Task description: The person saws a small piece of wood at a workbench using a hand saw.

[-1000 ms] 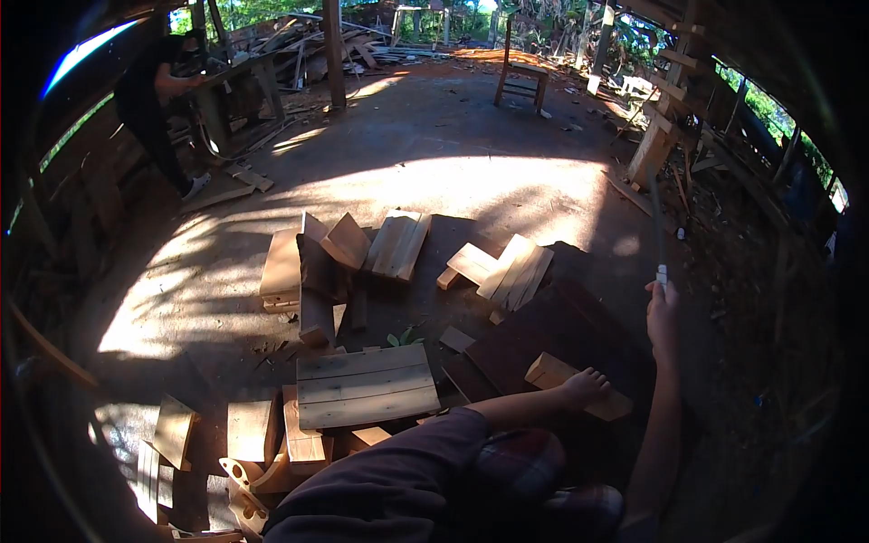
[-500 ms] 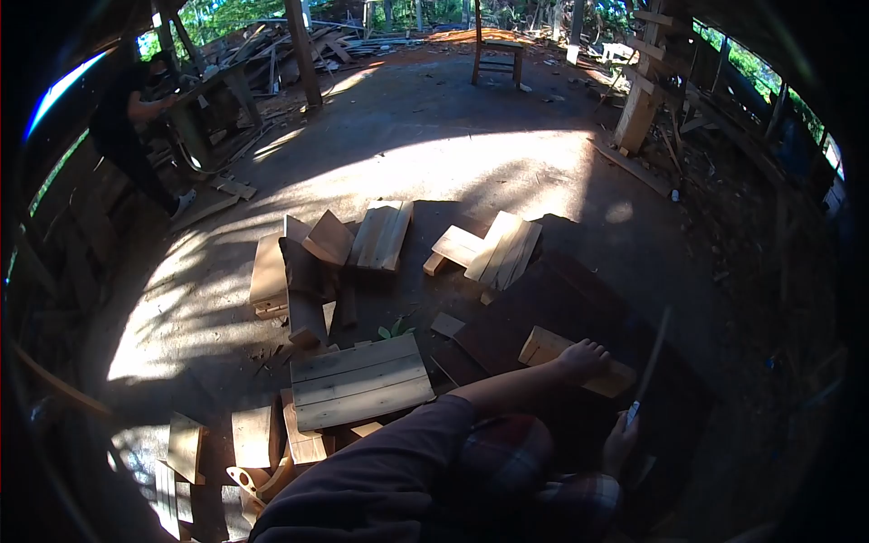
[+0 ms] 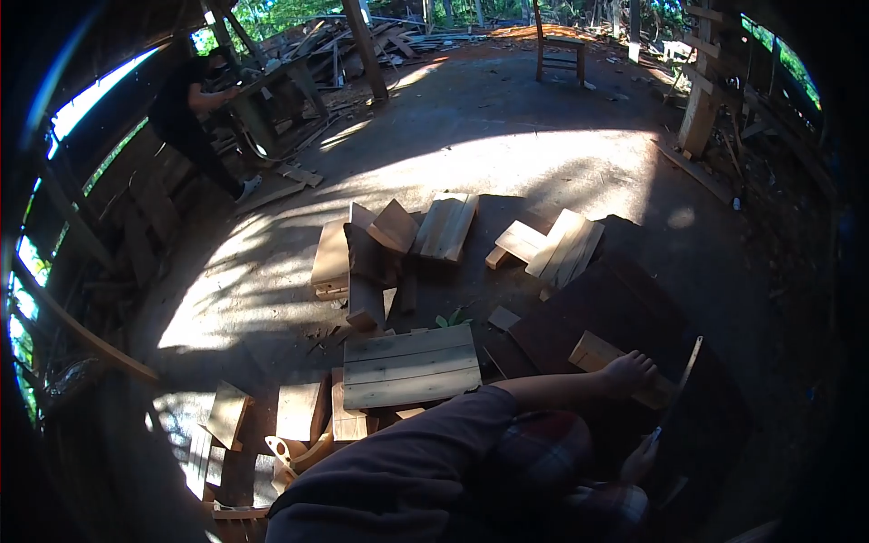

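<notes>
- Standing at the far left, another person in dark clothes bends over a workbench beside a heap of scrap timber; their hands are at the bench top.
- Lying low at the left, small offcuts catch a patch of sun; just right of them a slatted panel lies flat on the dirt floor.
- Behind that panel a cluster of boards and blocks is stacked loosely, with another slatted piece leaning beside it; further right a third slatted piece rests on the ground.
- The wearer's leg stretches to the right; the bare foot presses on a pale wood block; the block lies on a dark board spread on the floor.
- The right hand sits low in shadow, closed round the pale handle of a long thin blade; the blade slants up and right, its upper part just beside the block's right end; whether it touches the wood cannot be told.
- The left hand does not show; so how the two hands stand to each other cannot be told.
- At the far right a thick post rises at the shed's edge; a wooden chair stands at the back.
</notes>
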`<action>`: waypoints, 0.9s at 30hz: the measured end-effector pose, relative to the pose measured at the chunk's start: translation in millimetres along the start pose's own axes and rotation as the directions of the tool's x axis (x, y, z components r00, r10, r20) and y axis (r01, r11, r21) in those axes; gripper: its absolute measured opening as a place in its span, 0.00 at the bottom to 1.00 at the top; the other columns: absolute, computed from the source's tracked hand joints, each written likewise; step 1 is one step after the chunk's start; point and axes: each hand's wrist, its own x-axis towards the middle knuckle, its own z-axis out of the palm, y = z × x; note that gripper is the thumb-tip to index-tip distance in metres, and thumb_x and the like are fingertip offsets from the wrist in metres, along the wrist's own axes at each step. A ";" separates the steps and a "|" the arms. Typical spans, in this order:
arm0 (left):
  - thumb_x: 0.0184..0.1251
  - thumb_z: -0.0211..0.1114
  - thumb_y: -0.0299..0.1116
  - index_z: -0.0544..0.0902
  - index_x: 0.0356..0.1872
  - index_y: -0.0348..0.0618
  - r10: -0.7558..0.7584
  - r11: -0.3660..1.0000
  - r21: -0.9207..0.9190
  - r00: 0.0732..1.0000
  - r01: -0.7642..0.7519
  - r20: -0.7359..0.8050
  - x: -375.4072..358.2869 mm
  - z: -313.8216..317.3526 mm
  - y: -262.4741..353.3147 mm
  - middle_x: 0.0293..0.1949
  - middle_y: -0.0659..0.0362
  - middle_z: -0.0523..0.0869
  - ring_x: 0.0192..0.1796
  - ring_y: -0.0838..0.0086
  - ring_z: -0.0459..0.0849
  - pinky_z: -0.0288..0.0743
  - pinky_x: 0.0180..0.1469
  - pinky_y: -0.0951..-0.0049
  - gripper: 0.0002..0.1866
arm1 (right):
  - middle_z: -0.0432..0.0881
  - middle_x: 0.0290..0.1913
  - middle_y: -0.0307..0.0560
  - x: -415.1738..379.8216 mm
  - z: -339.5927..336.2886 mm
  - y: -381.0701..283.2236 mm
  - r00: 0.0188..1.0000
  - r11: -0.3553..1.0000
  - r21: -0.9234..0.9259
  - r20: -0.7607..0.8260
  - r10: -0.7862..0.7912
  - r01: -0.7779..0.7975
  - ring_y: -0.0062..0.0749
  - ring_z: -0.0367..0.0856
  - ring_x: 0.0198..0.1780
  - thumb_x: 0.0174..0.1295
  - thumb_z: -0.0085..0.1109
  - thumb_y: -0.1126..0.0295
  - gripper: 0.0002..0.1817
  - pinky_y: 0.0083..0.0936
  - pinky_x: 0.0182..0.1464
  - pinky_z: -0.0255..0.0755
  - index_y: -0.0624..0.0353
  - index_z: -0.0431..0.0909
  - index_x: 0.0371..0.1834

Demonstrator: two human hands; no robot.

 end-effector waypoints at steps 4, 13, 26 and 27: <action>0.51 0.64 0.37 0.73 0.50 0.32 -0.011 0.999 -0.037 1.000 0.011 0.021 -0.9 -4.8 2.4 0.44 0.54 0.78 0.48 0.65 0.78 0.68 0.51 0.68 0.25 | 0.80 0.41 0.56 -9.4 -3.6 -2.1 0.999 0.999 -0.018 0.019 0.035 -0.035 0.47 0.79 0.48 0.76 0.36 0.57 0.22 0.37 0.52 0.68 0.66 0.75 0.47; 0.48 0.66 0.37 0.74 0.48 0.33 -0.043 0.998 -0.053 0.999 0.041 -0.024 1.9 11.6 0.6 0.41 0.55 0.78 0.47 0.66 0.78 0.68 0.51 0.69 0.26 | 0.81 0.38 0.59 -23.8 -3.6 20.2 0.999 0.996 -0.083 -0.003 -0.032 0.032 0.49 0.81 0.46 0.75 0.38 0.58 0.20 0.38 0.49 0.70 0.65 0.75 0.47; 0.57 0.58 0.38 0.75 0.48 0.34 -0.033 0.999 0.035 0.995 0.037 -0.093 -7.5 13.4 8.7 0.42 0.54 0.76 0.46 0.64 0.75 0.67 0.50 0.65 0.21 | 0.82 0.34 0.62 -73.7 -28.2 27.2 1.000 0.984 -0.174 0.002 0.031 -0.030 0.62 0.81 0.39 0.72 0.42 0.60 0.16 0.51 0.37 0.73 0.60 0.74 0.48; 0.60 0.55 0.38 0.75 0.46 0.35 -0.021 0.999 0.024 1.000 0.021 -0.011 -8.5 2.2 10.4 0.41 0.54 0.75 0.45 0.64 0.75 0.67 0.49 0.65 0.18 | 0.82 0.33 0.62 -80.1 -34.9 19.3 0.998 0.981 -0.184 -0.004 0.064 -0.064 0.62 0.80 0.38 0.72 0.42 0.60 0.15 0.52 0.36 0.73 0.59 0.74 0.48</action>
